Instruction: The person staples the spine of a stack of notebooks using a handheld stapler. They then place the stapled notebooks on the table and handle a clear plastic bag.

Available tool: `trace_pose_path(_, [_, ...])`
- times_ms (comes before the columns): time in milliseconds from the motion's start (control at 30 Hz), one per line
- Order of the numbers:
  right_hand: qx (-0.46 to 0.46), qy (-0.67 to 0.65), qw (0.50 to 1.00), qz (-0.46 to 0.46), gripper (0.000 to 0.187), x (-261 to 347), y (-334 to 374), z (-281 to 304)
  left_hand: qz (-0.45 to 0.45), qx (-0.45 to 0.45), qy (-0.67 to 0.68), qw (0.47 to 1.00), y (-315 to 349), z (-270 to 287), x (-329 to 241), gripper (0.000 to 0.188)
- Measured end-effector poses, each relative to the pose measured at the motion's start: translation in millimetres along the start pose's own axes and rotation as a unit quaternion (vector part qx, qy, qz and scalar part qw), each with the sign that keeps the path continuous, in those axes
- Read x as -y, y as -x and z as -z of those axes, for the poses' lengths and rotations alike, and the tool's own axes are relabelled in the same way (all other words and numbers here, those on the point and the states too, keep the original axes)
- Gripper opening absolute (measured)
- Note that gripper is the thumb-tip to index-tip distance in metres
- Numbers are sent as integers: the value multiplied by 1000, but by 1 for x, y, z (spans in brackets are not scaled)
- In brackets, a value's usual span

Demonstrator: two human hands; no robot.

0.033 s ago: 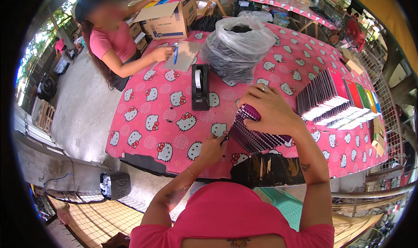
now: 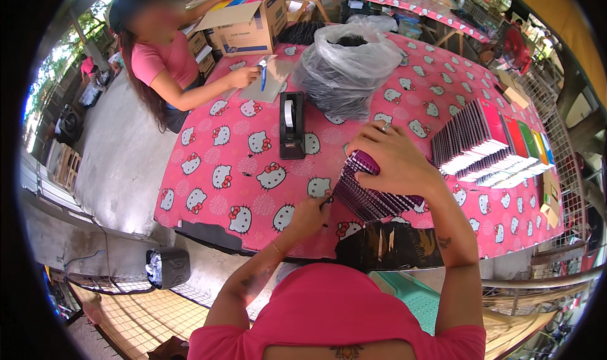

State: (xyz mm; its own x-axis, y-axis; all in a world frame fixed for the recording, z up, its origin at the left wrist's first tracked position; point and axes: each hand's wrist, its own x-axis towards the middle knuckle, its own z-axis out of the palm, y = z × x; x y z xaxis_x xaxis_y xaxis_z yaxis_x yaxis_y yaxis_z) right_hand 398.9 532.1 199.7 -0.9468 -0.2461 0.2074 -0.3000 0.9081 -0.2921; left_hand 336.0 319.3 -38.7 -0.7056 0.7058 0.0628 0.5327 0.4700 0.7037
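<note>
A stack of purple-covered spiral notebooks [image 2: 373, 194] lies on the pink table near its front edge, dark coil bindings facing me. My right hand [image 2: 395, 161] spreads over the top of the stack and grips it, thumb on the near side. My left hand [image 2: 308, 219] is closed around a small dark tool [image 2: 327, 202], its tip at the left end of the bindings; its kind cannot be made out. A black tape dispenser [image 2: 292, 127] stands beyond my left hand. Behind the notebooks sits a clear plastic bag [image 2: 344, 75] filled with dark, thin pieces.
Stacked spiral notebooks [image 2: 471, 138] with pink, red, green and other covers stand at the right. Across the table's left corner, a co-worker holds a blue-handled tool [image 2: 263, 76] over grey board, beside a cardboard box [image 2: 243, 34]. A black bin [image 2: 169, 268] stands on the floor.
The co-worker's hand with the blue-handled tool has shifted slightly to the right. My hands and the purple notebooks stay nearly in place.
</note>
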Motion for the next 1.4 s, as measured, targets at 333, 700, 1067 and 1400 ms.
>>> trace_pose_path(333, [-4, 0, 1000, -4, 36, -3, -1, 0, 309, 156, 560, 753, -10, 12, 13, 29])
trace_pose_path(700, [-3, -7, 1000, -5, 37, -4, -4, 2, 24, 14, -39, 999, -6, -6, -6, 28])
trace_pose_path(1067, [-311, -418, 848, -100, 42, -58, 32, 42, -16, -88, -177, 980, 1, 23, 28, 36])
trace_pose_path(1400, [-48, -310, 872, -376, 41, -168, 168, -214, 249, 40, 497, 830, 3, -42, -59, 65])
